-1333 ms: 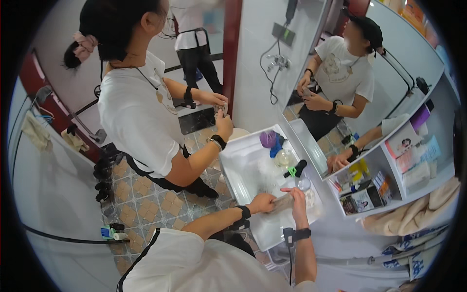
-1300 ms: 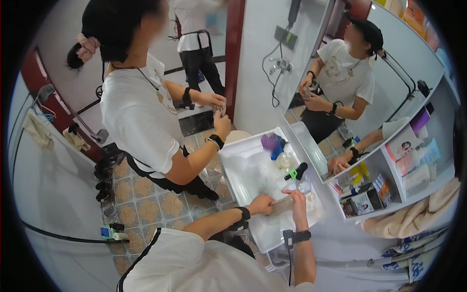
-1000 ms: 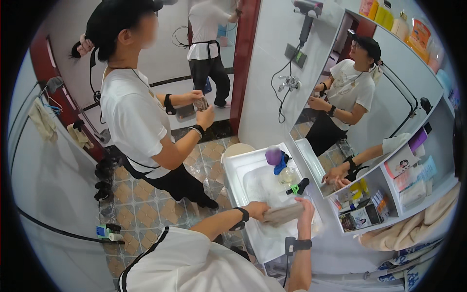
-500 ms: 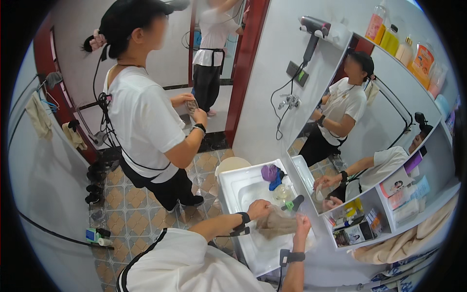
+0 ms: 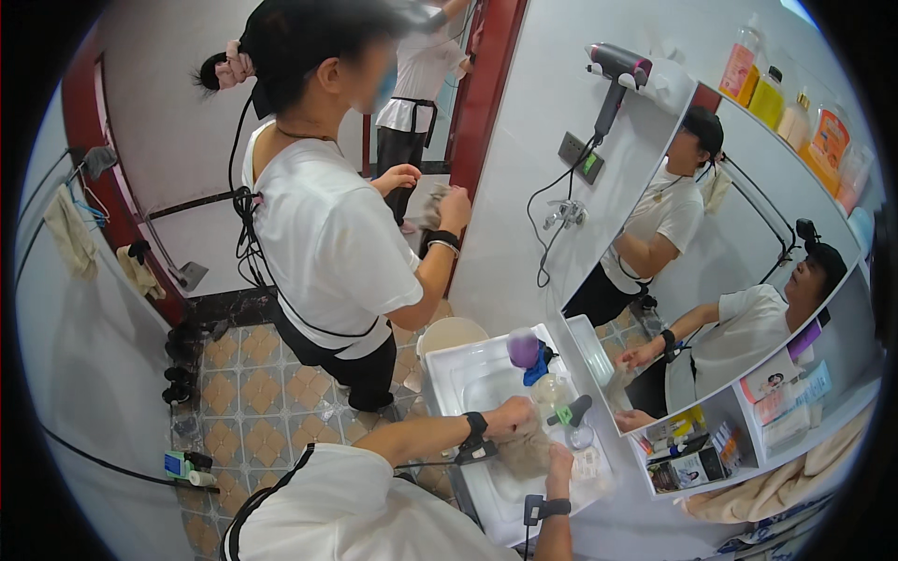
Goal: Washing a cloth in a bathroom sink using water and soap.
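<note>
A thin beige-brown cloth [image 5: 522, 457] hangs bunched between my two hands over the white washbasin [image 5: 443, 381]. My left hand [image 5: 513, 417] is closed on its far edge, fingers bent inward. Gripping the cloth's right side is my right hand [image 5: 559, 465], near the basin's right rim. The exact kind of cloth is unclear. On the ledge beyond my hands are a round purple object [image 5: 524, 348], a blue cloth [image 5: 537, 373], a clear rounded container [image 5: 550, 387], a dark grey and green item [image 5: 572, 412] and a small clear cup [image 5: 581, 437].
A co-worker [image 5: 327, 243] in a white shirt stands left of the basin, handling a small greyish cloth [image 5: 433, 208]. Another person [image 5: 416, 84] is in the doorway. On the right are a mirrored cabinet [image 5: 739, 280], wall tap [image 5: 564, 214] and hair dryer [image 5: 613, 79]. A pale bucket [image 5: 453, 334] stands behind the basin.
My right hand has come nearer and leftward, closer to my left hand, and the cloth is more bunched. The co-worker has shifted right, with hands and cloth farther forward.
</note>
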Demonstrator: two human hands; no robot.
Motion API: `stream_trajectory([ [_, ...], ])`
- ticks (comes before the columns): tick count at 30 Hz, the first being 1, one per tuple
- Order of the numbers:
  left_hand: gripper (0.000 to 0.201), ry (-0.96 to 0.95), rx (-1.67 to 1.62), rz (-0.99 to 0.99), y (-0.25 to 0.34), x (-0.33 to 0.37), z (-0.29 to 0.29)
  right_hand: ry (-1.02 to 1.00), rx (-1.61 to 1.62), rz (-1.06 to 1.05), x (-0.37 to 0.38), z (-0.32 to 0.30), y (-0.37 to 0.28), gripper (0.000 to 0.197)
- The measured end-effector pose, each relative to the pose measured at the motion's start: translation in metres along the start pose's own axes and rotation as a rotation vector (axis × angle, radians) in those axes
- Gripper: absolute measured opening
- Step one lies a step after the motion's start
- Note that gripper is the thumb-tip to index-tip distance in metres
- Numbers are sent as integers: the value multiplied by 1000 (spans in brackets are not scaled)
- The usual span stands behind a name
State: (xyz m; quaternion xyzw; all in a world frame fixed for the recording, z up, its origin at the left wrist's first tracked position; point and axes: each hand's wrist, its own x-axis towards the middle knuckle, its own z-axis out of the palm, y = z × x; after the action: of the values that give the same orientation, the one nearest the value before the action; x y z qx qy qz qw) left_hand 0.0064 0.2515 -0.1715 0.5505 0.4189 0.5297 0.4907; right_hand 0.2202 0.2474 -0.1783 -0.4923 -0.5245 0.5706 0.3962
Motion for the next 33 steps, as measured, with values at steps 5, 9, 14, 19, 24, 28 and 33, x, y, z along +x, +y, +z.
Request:
stream_trajectory([
  [5, 22, -19, -154, -704, 44, -14, 4, 52, 156, -110, -7, 48, -43, 17],
  [9, 32, -27, -255, -655, 28, -17, 16, 9, 190, -33, -6, 80, -61, 15],
  [14, 28, -221, -448, -307, 17, -24, 10, 74, -79, -138, -2, 95, -65, 14],
  [19, 24, -10, -477, -364, 27, -22, 20, 142, 201, -73, -1, 97, -68, 17],
  [24, 53, -151, 284, -497, 39, -13, 23, 69, 172, -116, 6, 86, -72, 32],
  [28, 57, -47, 413, -554, 70, -11, 18, -8, 688, 35, 9, 76, -61, 36],
  [33, 45, 116, 465, -466, 46, 14, 13, 87, 794, 331, 22, 35, 28, 39],
])
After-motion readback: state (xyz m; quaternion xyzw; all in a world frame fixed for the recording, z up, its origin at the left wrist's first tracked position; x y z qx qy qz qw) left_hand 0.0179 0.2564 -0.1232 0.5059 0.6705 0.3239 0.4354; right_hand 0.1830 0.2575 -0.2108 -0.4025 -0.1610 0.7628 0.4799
